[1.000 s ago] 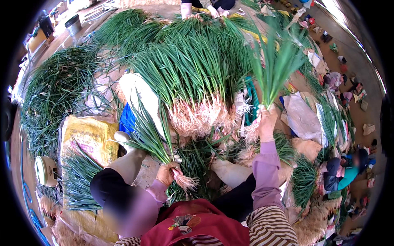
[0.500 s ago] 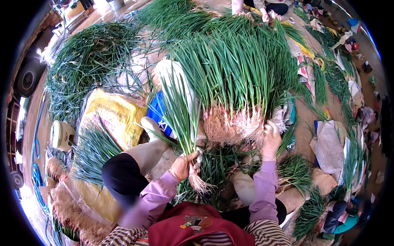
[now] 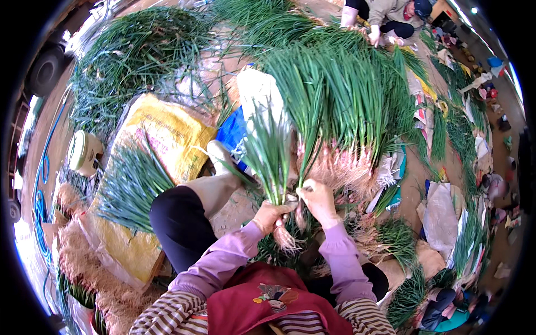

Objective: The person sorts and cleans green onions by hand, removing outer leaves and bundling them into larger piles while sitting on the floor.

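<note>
The site is a produce work floor: green onions (image 3: 349,95) lie heaped and in rows across the ground (image 3: 412,180), among sacks (image 3: 187,134), a bucket (image 3: 84,153) and a blue hose (image 3: 41,206); a wheel (image 3: 47,70) and a co-worker (image 3: 389,12) are visible.

"How is the floor (image 3: 414,180) looking?"
"Tan patches are showing. A blue hose (image 3: 40,206) is looping along the left, a dark wheel (image 3: 47,71) is standing near its upper end."
"The light?"
"White glare (image 3: 23,240) is flooding the left edge."

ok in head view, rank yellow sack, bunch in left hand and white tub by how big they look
1. Yellow sack, partly covered
2. Bunch in left hand
3. White tub
</note>
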{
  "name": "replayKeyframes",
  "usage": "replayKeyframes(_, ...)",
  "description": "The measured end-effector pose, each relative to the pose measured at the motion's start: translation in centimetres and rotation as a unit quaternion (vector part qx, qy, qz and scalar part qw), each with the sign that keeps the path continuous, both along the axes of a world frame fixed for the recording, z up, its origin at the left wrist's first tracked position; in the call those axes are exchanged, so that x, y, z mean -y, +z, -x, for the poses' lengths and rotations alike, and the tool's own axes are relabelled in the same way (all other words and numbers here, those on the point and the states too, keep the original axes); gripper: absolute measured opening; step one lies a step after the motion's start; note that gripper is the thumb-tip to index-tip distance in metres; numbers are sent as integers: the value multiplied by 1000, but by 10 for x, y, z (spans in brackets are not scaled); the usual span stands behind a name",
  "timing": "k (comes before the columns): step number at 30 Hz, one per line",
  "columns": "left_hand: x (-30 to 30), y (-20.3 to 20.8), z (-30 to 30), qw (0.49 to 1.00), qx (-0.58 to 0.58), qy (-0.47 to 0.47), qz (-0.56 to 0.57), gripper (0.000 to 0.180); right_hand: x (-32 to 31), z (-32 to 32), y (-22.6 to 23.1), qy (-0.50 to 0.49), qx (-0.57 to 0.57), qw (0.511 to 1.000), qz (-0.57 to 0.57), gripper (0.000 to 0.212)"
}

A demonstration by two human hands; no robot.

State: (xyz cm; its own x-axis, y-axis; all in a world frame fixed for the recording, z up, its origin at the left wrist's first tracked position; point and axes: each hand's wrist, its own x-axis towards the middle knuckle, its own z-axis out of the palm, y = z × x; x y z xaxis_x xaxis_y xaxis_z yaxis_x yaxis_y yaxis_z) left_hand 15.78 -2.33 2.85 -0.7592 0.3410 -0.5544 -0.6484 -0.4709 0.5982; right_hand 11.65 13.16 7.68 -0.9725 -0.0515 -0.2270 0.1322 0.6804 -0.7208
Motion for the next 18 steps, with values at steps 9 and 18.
replayKeyframes(9, 5, -11, -24, 999, 38, -9, 8, 12, 24, -33, -28, -66, 119, 962, 235, 17)
replayKeyframes(18, 12, 2, -22, 990, -13, 60, -124, 9, -18, -30, -100, -46, -12, 997, -56, 22)
